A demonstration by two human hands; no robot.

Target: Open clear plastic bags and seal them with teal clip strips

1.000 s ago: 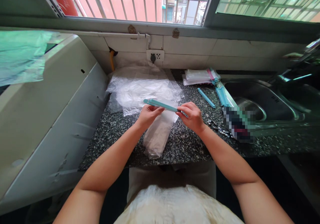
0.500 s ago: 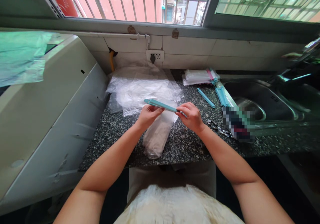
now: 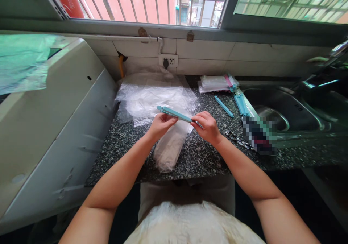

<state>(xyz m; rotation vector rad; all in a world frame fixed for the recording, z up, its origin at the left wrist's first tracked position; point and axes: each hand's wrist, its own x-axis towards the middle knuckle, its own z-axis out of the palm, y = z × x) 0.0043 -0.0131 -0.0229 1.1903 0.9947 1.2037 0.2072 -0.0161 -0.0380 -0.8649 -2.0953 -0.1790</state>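
A long light-blue bag sealing clip (image 3: 176, 115) is held between my two hands above the counter. My left hand (image 3: 161, 125) is closed on it left of its middle, thumb along the near side, with the clip's rounded end sticking out beyond. At the other end, the fingers of my right hand (image 3: 206, 125) pinch its tip. From the clip a clear plastic bag (image 3: 169, 149) with pale contents hangs toward me, its lower end by the counter's front edge. Whether the clip is fully snapped shut, I cannot tell.
Clear plastic bags (image 3: 159, 97) lie piled behind my hands. To the right are a loose blue clip (image 3: 224, 106), several bunched clips (image 3: 241, 104), a stack of packaged bags (image 3: 214, 83) and a blurred item (image 3: 259, 137). A sink (image 3: 282, 110) lies right; a pale appliance (image 3: 67, 102) stands left.
The lower end of the hanging bag has swung slightly left. Both hands keep almost the same place and grip on the clip.
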